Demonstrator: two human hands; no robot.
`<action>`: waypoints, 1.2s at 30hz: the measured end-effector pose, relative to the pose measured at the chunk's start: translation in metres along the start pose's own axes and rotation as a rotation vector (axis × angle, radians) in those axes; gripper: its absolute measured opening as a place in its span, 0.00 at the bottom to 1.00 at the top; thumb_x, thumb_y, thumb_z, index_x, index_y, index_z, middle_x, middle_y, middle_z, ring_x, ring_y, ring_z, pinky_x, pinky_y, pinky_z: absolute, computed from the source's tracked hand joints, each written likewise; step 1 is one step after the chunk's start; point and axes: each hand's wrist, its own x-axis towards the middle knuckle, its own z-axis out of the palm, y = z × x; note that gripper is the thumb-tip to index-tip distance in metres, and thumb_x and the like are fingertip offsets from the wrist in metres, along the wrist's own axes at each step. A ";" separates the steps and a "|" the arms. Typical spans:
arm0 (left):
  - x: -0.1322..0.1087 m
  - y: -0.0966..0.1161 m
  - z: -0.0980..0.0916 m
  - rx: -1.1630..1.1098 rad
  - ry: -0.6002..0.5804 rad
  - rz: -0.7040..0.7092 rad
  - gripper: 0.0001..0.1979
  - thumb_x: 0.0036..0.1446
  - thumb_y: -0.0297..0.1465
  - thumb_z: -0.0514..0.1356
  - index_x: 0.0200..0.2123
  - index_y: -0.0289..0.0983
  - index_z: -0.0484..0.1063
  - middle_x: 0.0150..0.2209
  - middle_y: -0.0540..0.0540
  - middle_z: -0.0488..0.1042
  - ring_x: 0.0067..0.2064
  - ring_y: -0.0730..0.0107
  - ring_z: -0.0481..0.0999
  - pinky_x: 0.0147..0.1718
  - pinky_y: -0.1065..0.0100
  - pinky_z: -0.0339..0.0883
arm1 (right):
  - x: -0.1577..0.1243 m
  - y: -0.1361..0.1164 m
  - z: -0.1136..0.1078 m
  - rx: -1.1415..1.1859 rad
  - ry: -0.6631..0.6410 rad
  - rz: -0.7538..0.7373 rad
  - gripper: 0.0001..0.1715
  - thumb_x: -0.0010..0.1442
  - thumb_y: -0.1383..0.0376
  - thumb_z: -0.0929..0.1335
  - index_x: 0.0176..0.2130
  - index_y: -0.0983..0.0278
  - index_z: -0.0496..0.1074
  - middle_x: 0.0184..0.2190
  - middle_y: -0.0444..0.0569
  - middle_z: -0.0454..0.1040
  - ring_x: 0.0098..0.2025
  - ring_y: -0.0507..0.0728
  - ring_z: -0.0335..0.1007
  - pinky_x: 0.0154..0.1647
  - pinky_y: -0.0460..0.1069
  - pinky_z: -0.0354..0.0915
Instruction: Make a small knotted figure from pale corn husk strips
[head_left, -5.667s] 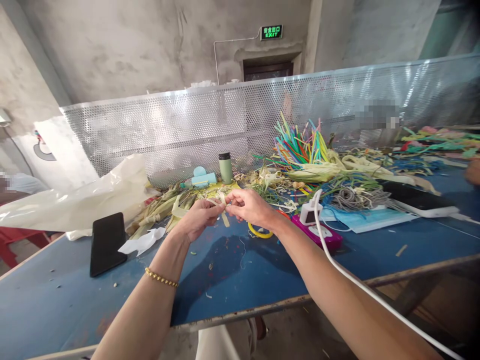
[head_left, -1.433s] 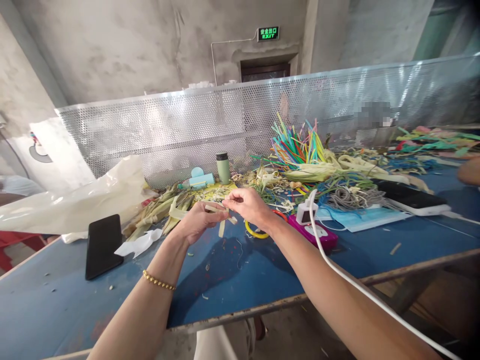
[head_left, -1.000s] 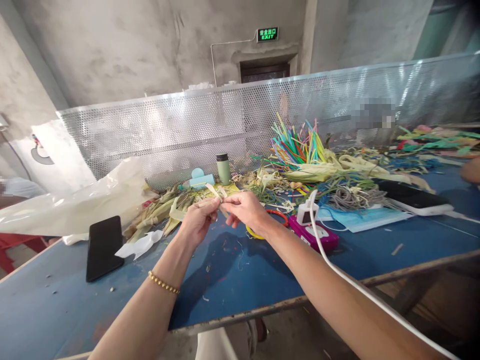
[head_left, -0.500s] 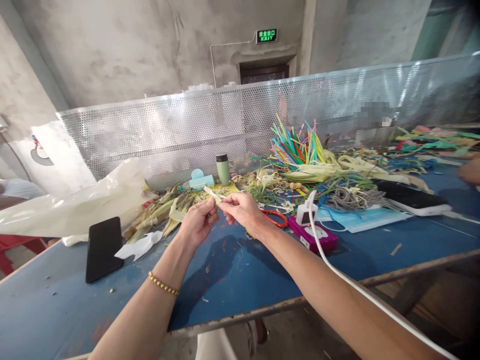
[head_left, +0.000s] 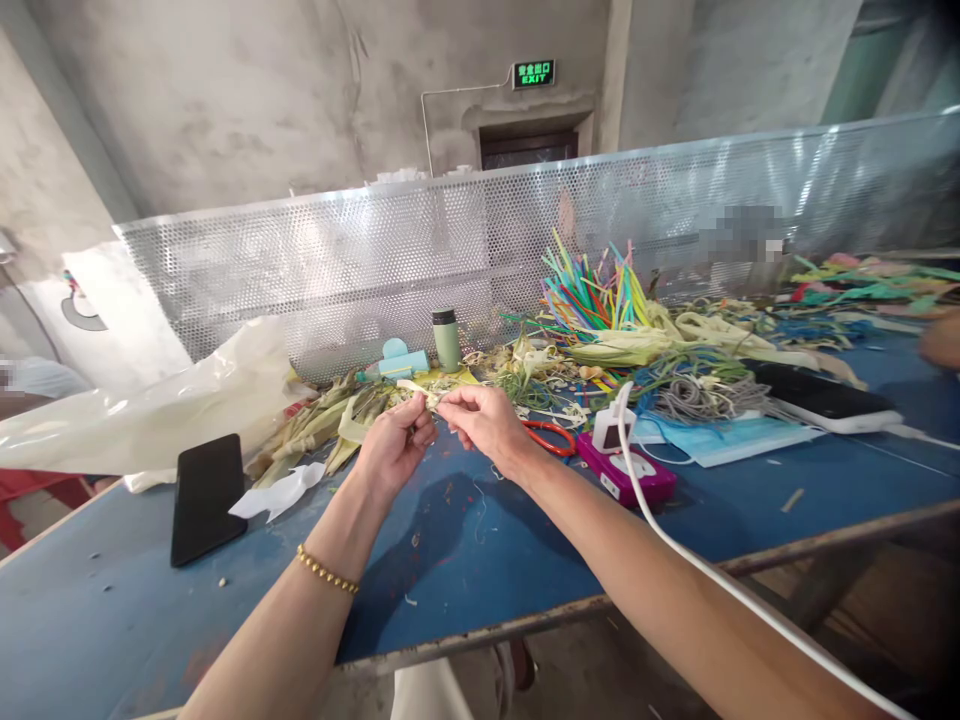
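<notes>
Both hands meet above the blue table [head_left: 480, 560], pinching a thin pale strip of corn husk [head_left: 420, 392] between them. My left hand [head_left: 394, 445], with a gold bead bracelet at the wrist, grips the strip's left part with closed fingers. My right hand [head_left: 484, 420] pinches the strip's right end between thumb and forefinger. A heap of dried corn husks [head_left: 330, 420] lies just beyond my left hand. Red-handled scissors [head_left: 551, 437] lie on the table right of my right hand.
A black phone [head_left: 206, 495] and a white scrap [head_left: 281, 490] lie at left. A magenta power strip [head_left: 626, 470] with a white charger and cable sits at right. Coloured strips [head_left: 592, 290], a green flask [head_left: 448, 338] and a perforated metal screen [head_left: 345, 270] stand behind. Another person's hand [head_left: 941, 340] shows far right.
My hands have risen slightly and moved closer to the husk heap. The strip, which hung down below my fingers earlier, is now drawn short between both pinches.
</notes>
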 end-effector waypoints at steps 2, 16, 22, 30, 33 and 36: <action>0.000 0.000 0.001 0.012 0.001 -0.001 0.15 0.57 0.29 0.62 0.21 0.35 0.61 0.16 0.56 0.56 0.17 0.82 0.53 0.19 0.74 0.53 | 0.000 -0.001 0.001 -0.010 0.017 0.002 0.08 0.52 0.63 0.69 0.28 0.66 0.72 0.17 0.39 0.65 0.13 0.46 0.57 0.12 0.43 0.53; -0.002 0.002 0.003 0.267 0.064 0.115 0.12 0.40 0.31 0.72 0.25 0.30 0.75 0.23 0.51 0.67 0.22 0.80 0.62 0.22 0.73 0.54 | 0.000 -0.005 -0.008 -0.370 0.124 -0.210 0.13 0.57 0.61 0.66 0.24 0.65 0.69 0.21 0.45 0.71 0.22 0.49 0.63 0.23 0.44 0.59; -0.003 0.003 0.002 0.319 0.018 0.125 0.13 0.41 0.32 0.72 0.26 0.30 0.76 0.23 0.50 0.68 0.22 0.80 0.62 0.22 0.72 0.53 | 0.002 -0.012 -0.020 -0.337 0.076 -0.227 0.10 0.60 0.64 0.65 0.36 0.65 0.74 0.23 0.47 0.73 0.21 0.50 0.64 0.22 0.45 0.60; -0.004 0.003 0.001 0.338 -0.025 0.126 0.11 0.44 0.32 0.71 0.25 0.31 0.74 0.23 0.51 0.66 0.23 0.79 0.62 0.23 0.71 0.54 | 0.002 -0.013 -0.018 -0.374 0.025 -0.258 0.05 0.56 0.70 0.66 0.28 0.66 0.71 0.23 0.45 0.73 0.23 0.49 0.67 0.27 0.45 0.62; -0.005 0.004 0.002 0.314 -0.046 0.124 0.11 0.44 0.31 0.70 0.24 0.31 0.73 0.23 0.51 0.66 0.23 0.79 0.63 0.24 0.72 0.55 | 0.002 -0.017 -0.019 -0.402 0.039 -0.299 0.05 0.55 0.71 0.66 0.27 0.66 0.71 0.25 0.45 0.74 0.25 0.49 0.67 0.29 0.44 0.61; -0.005 0.005 0.002 0.312 -0.062 0.129 0.11 0.45 0.31 0.70 0.22 0.31 0.73 0.23 0.51 0.65 0.23 0.79 0.63 0.24 0.72 0.56 | 0.002 -0.018 -0.019 -0.410 0.046 -0.297 0.05 0.54 0.71 0.66 0.27 0.65 0.71 0.25 0.45 0.74 0.26 0.49 0.66 0.30 0.44 0.61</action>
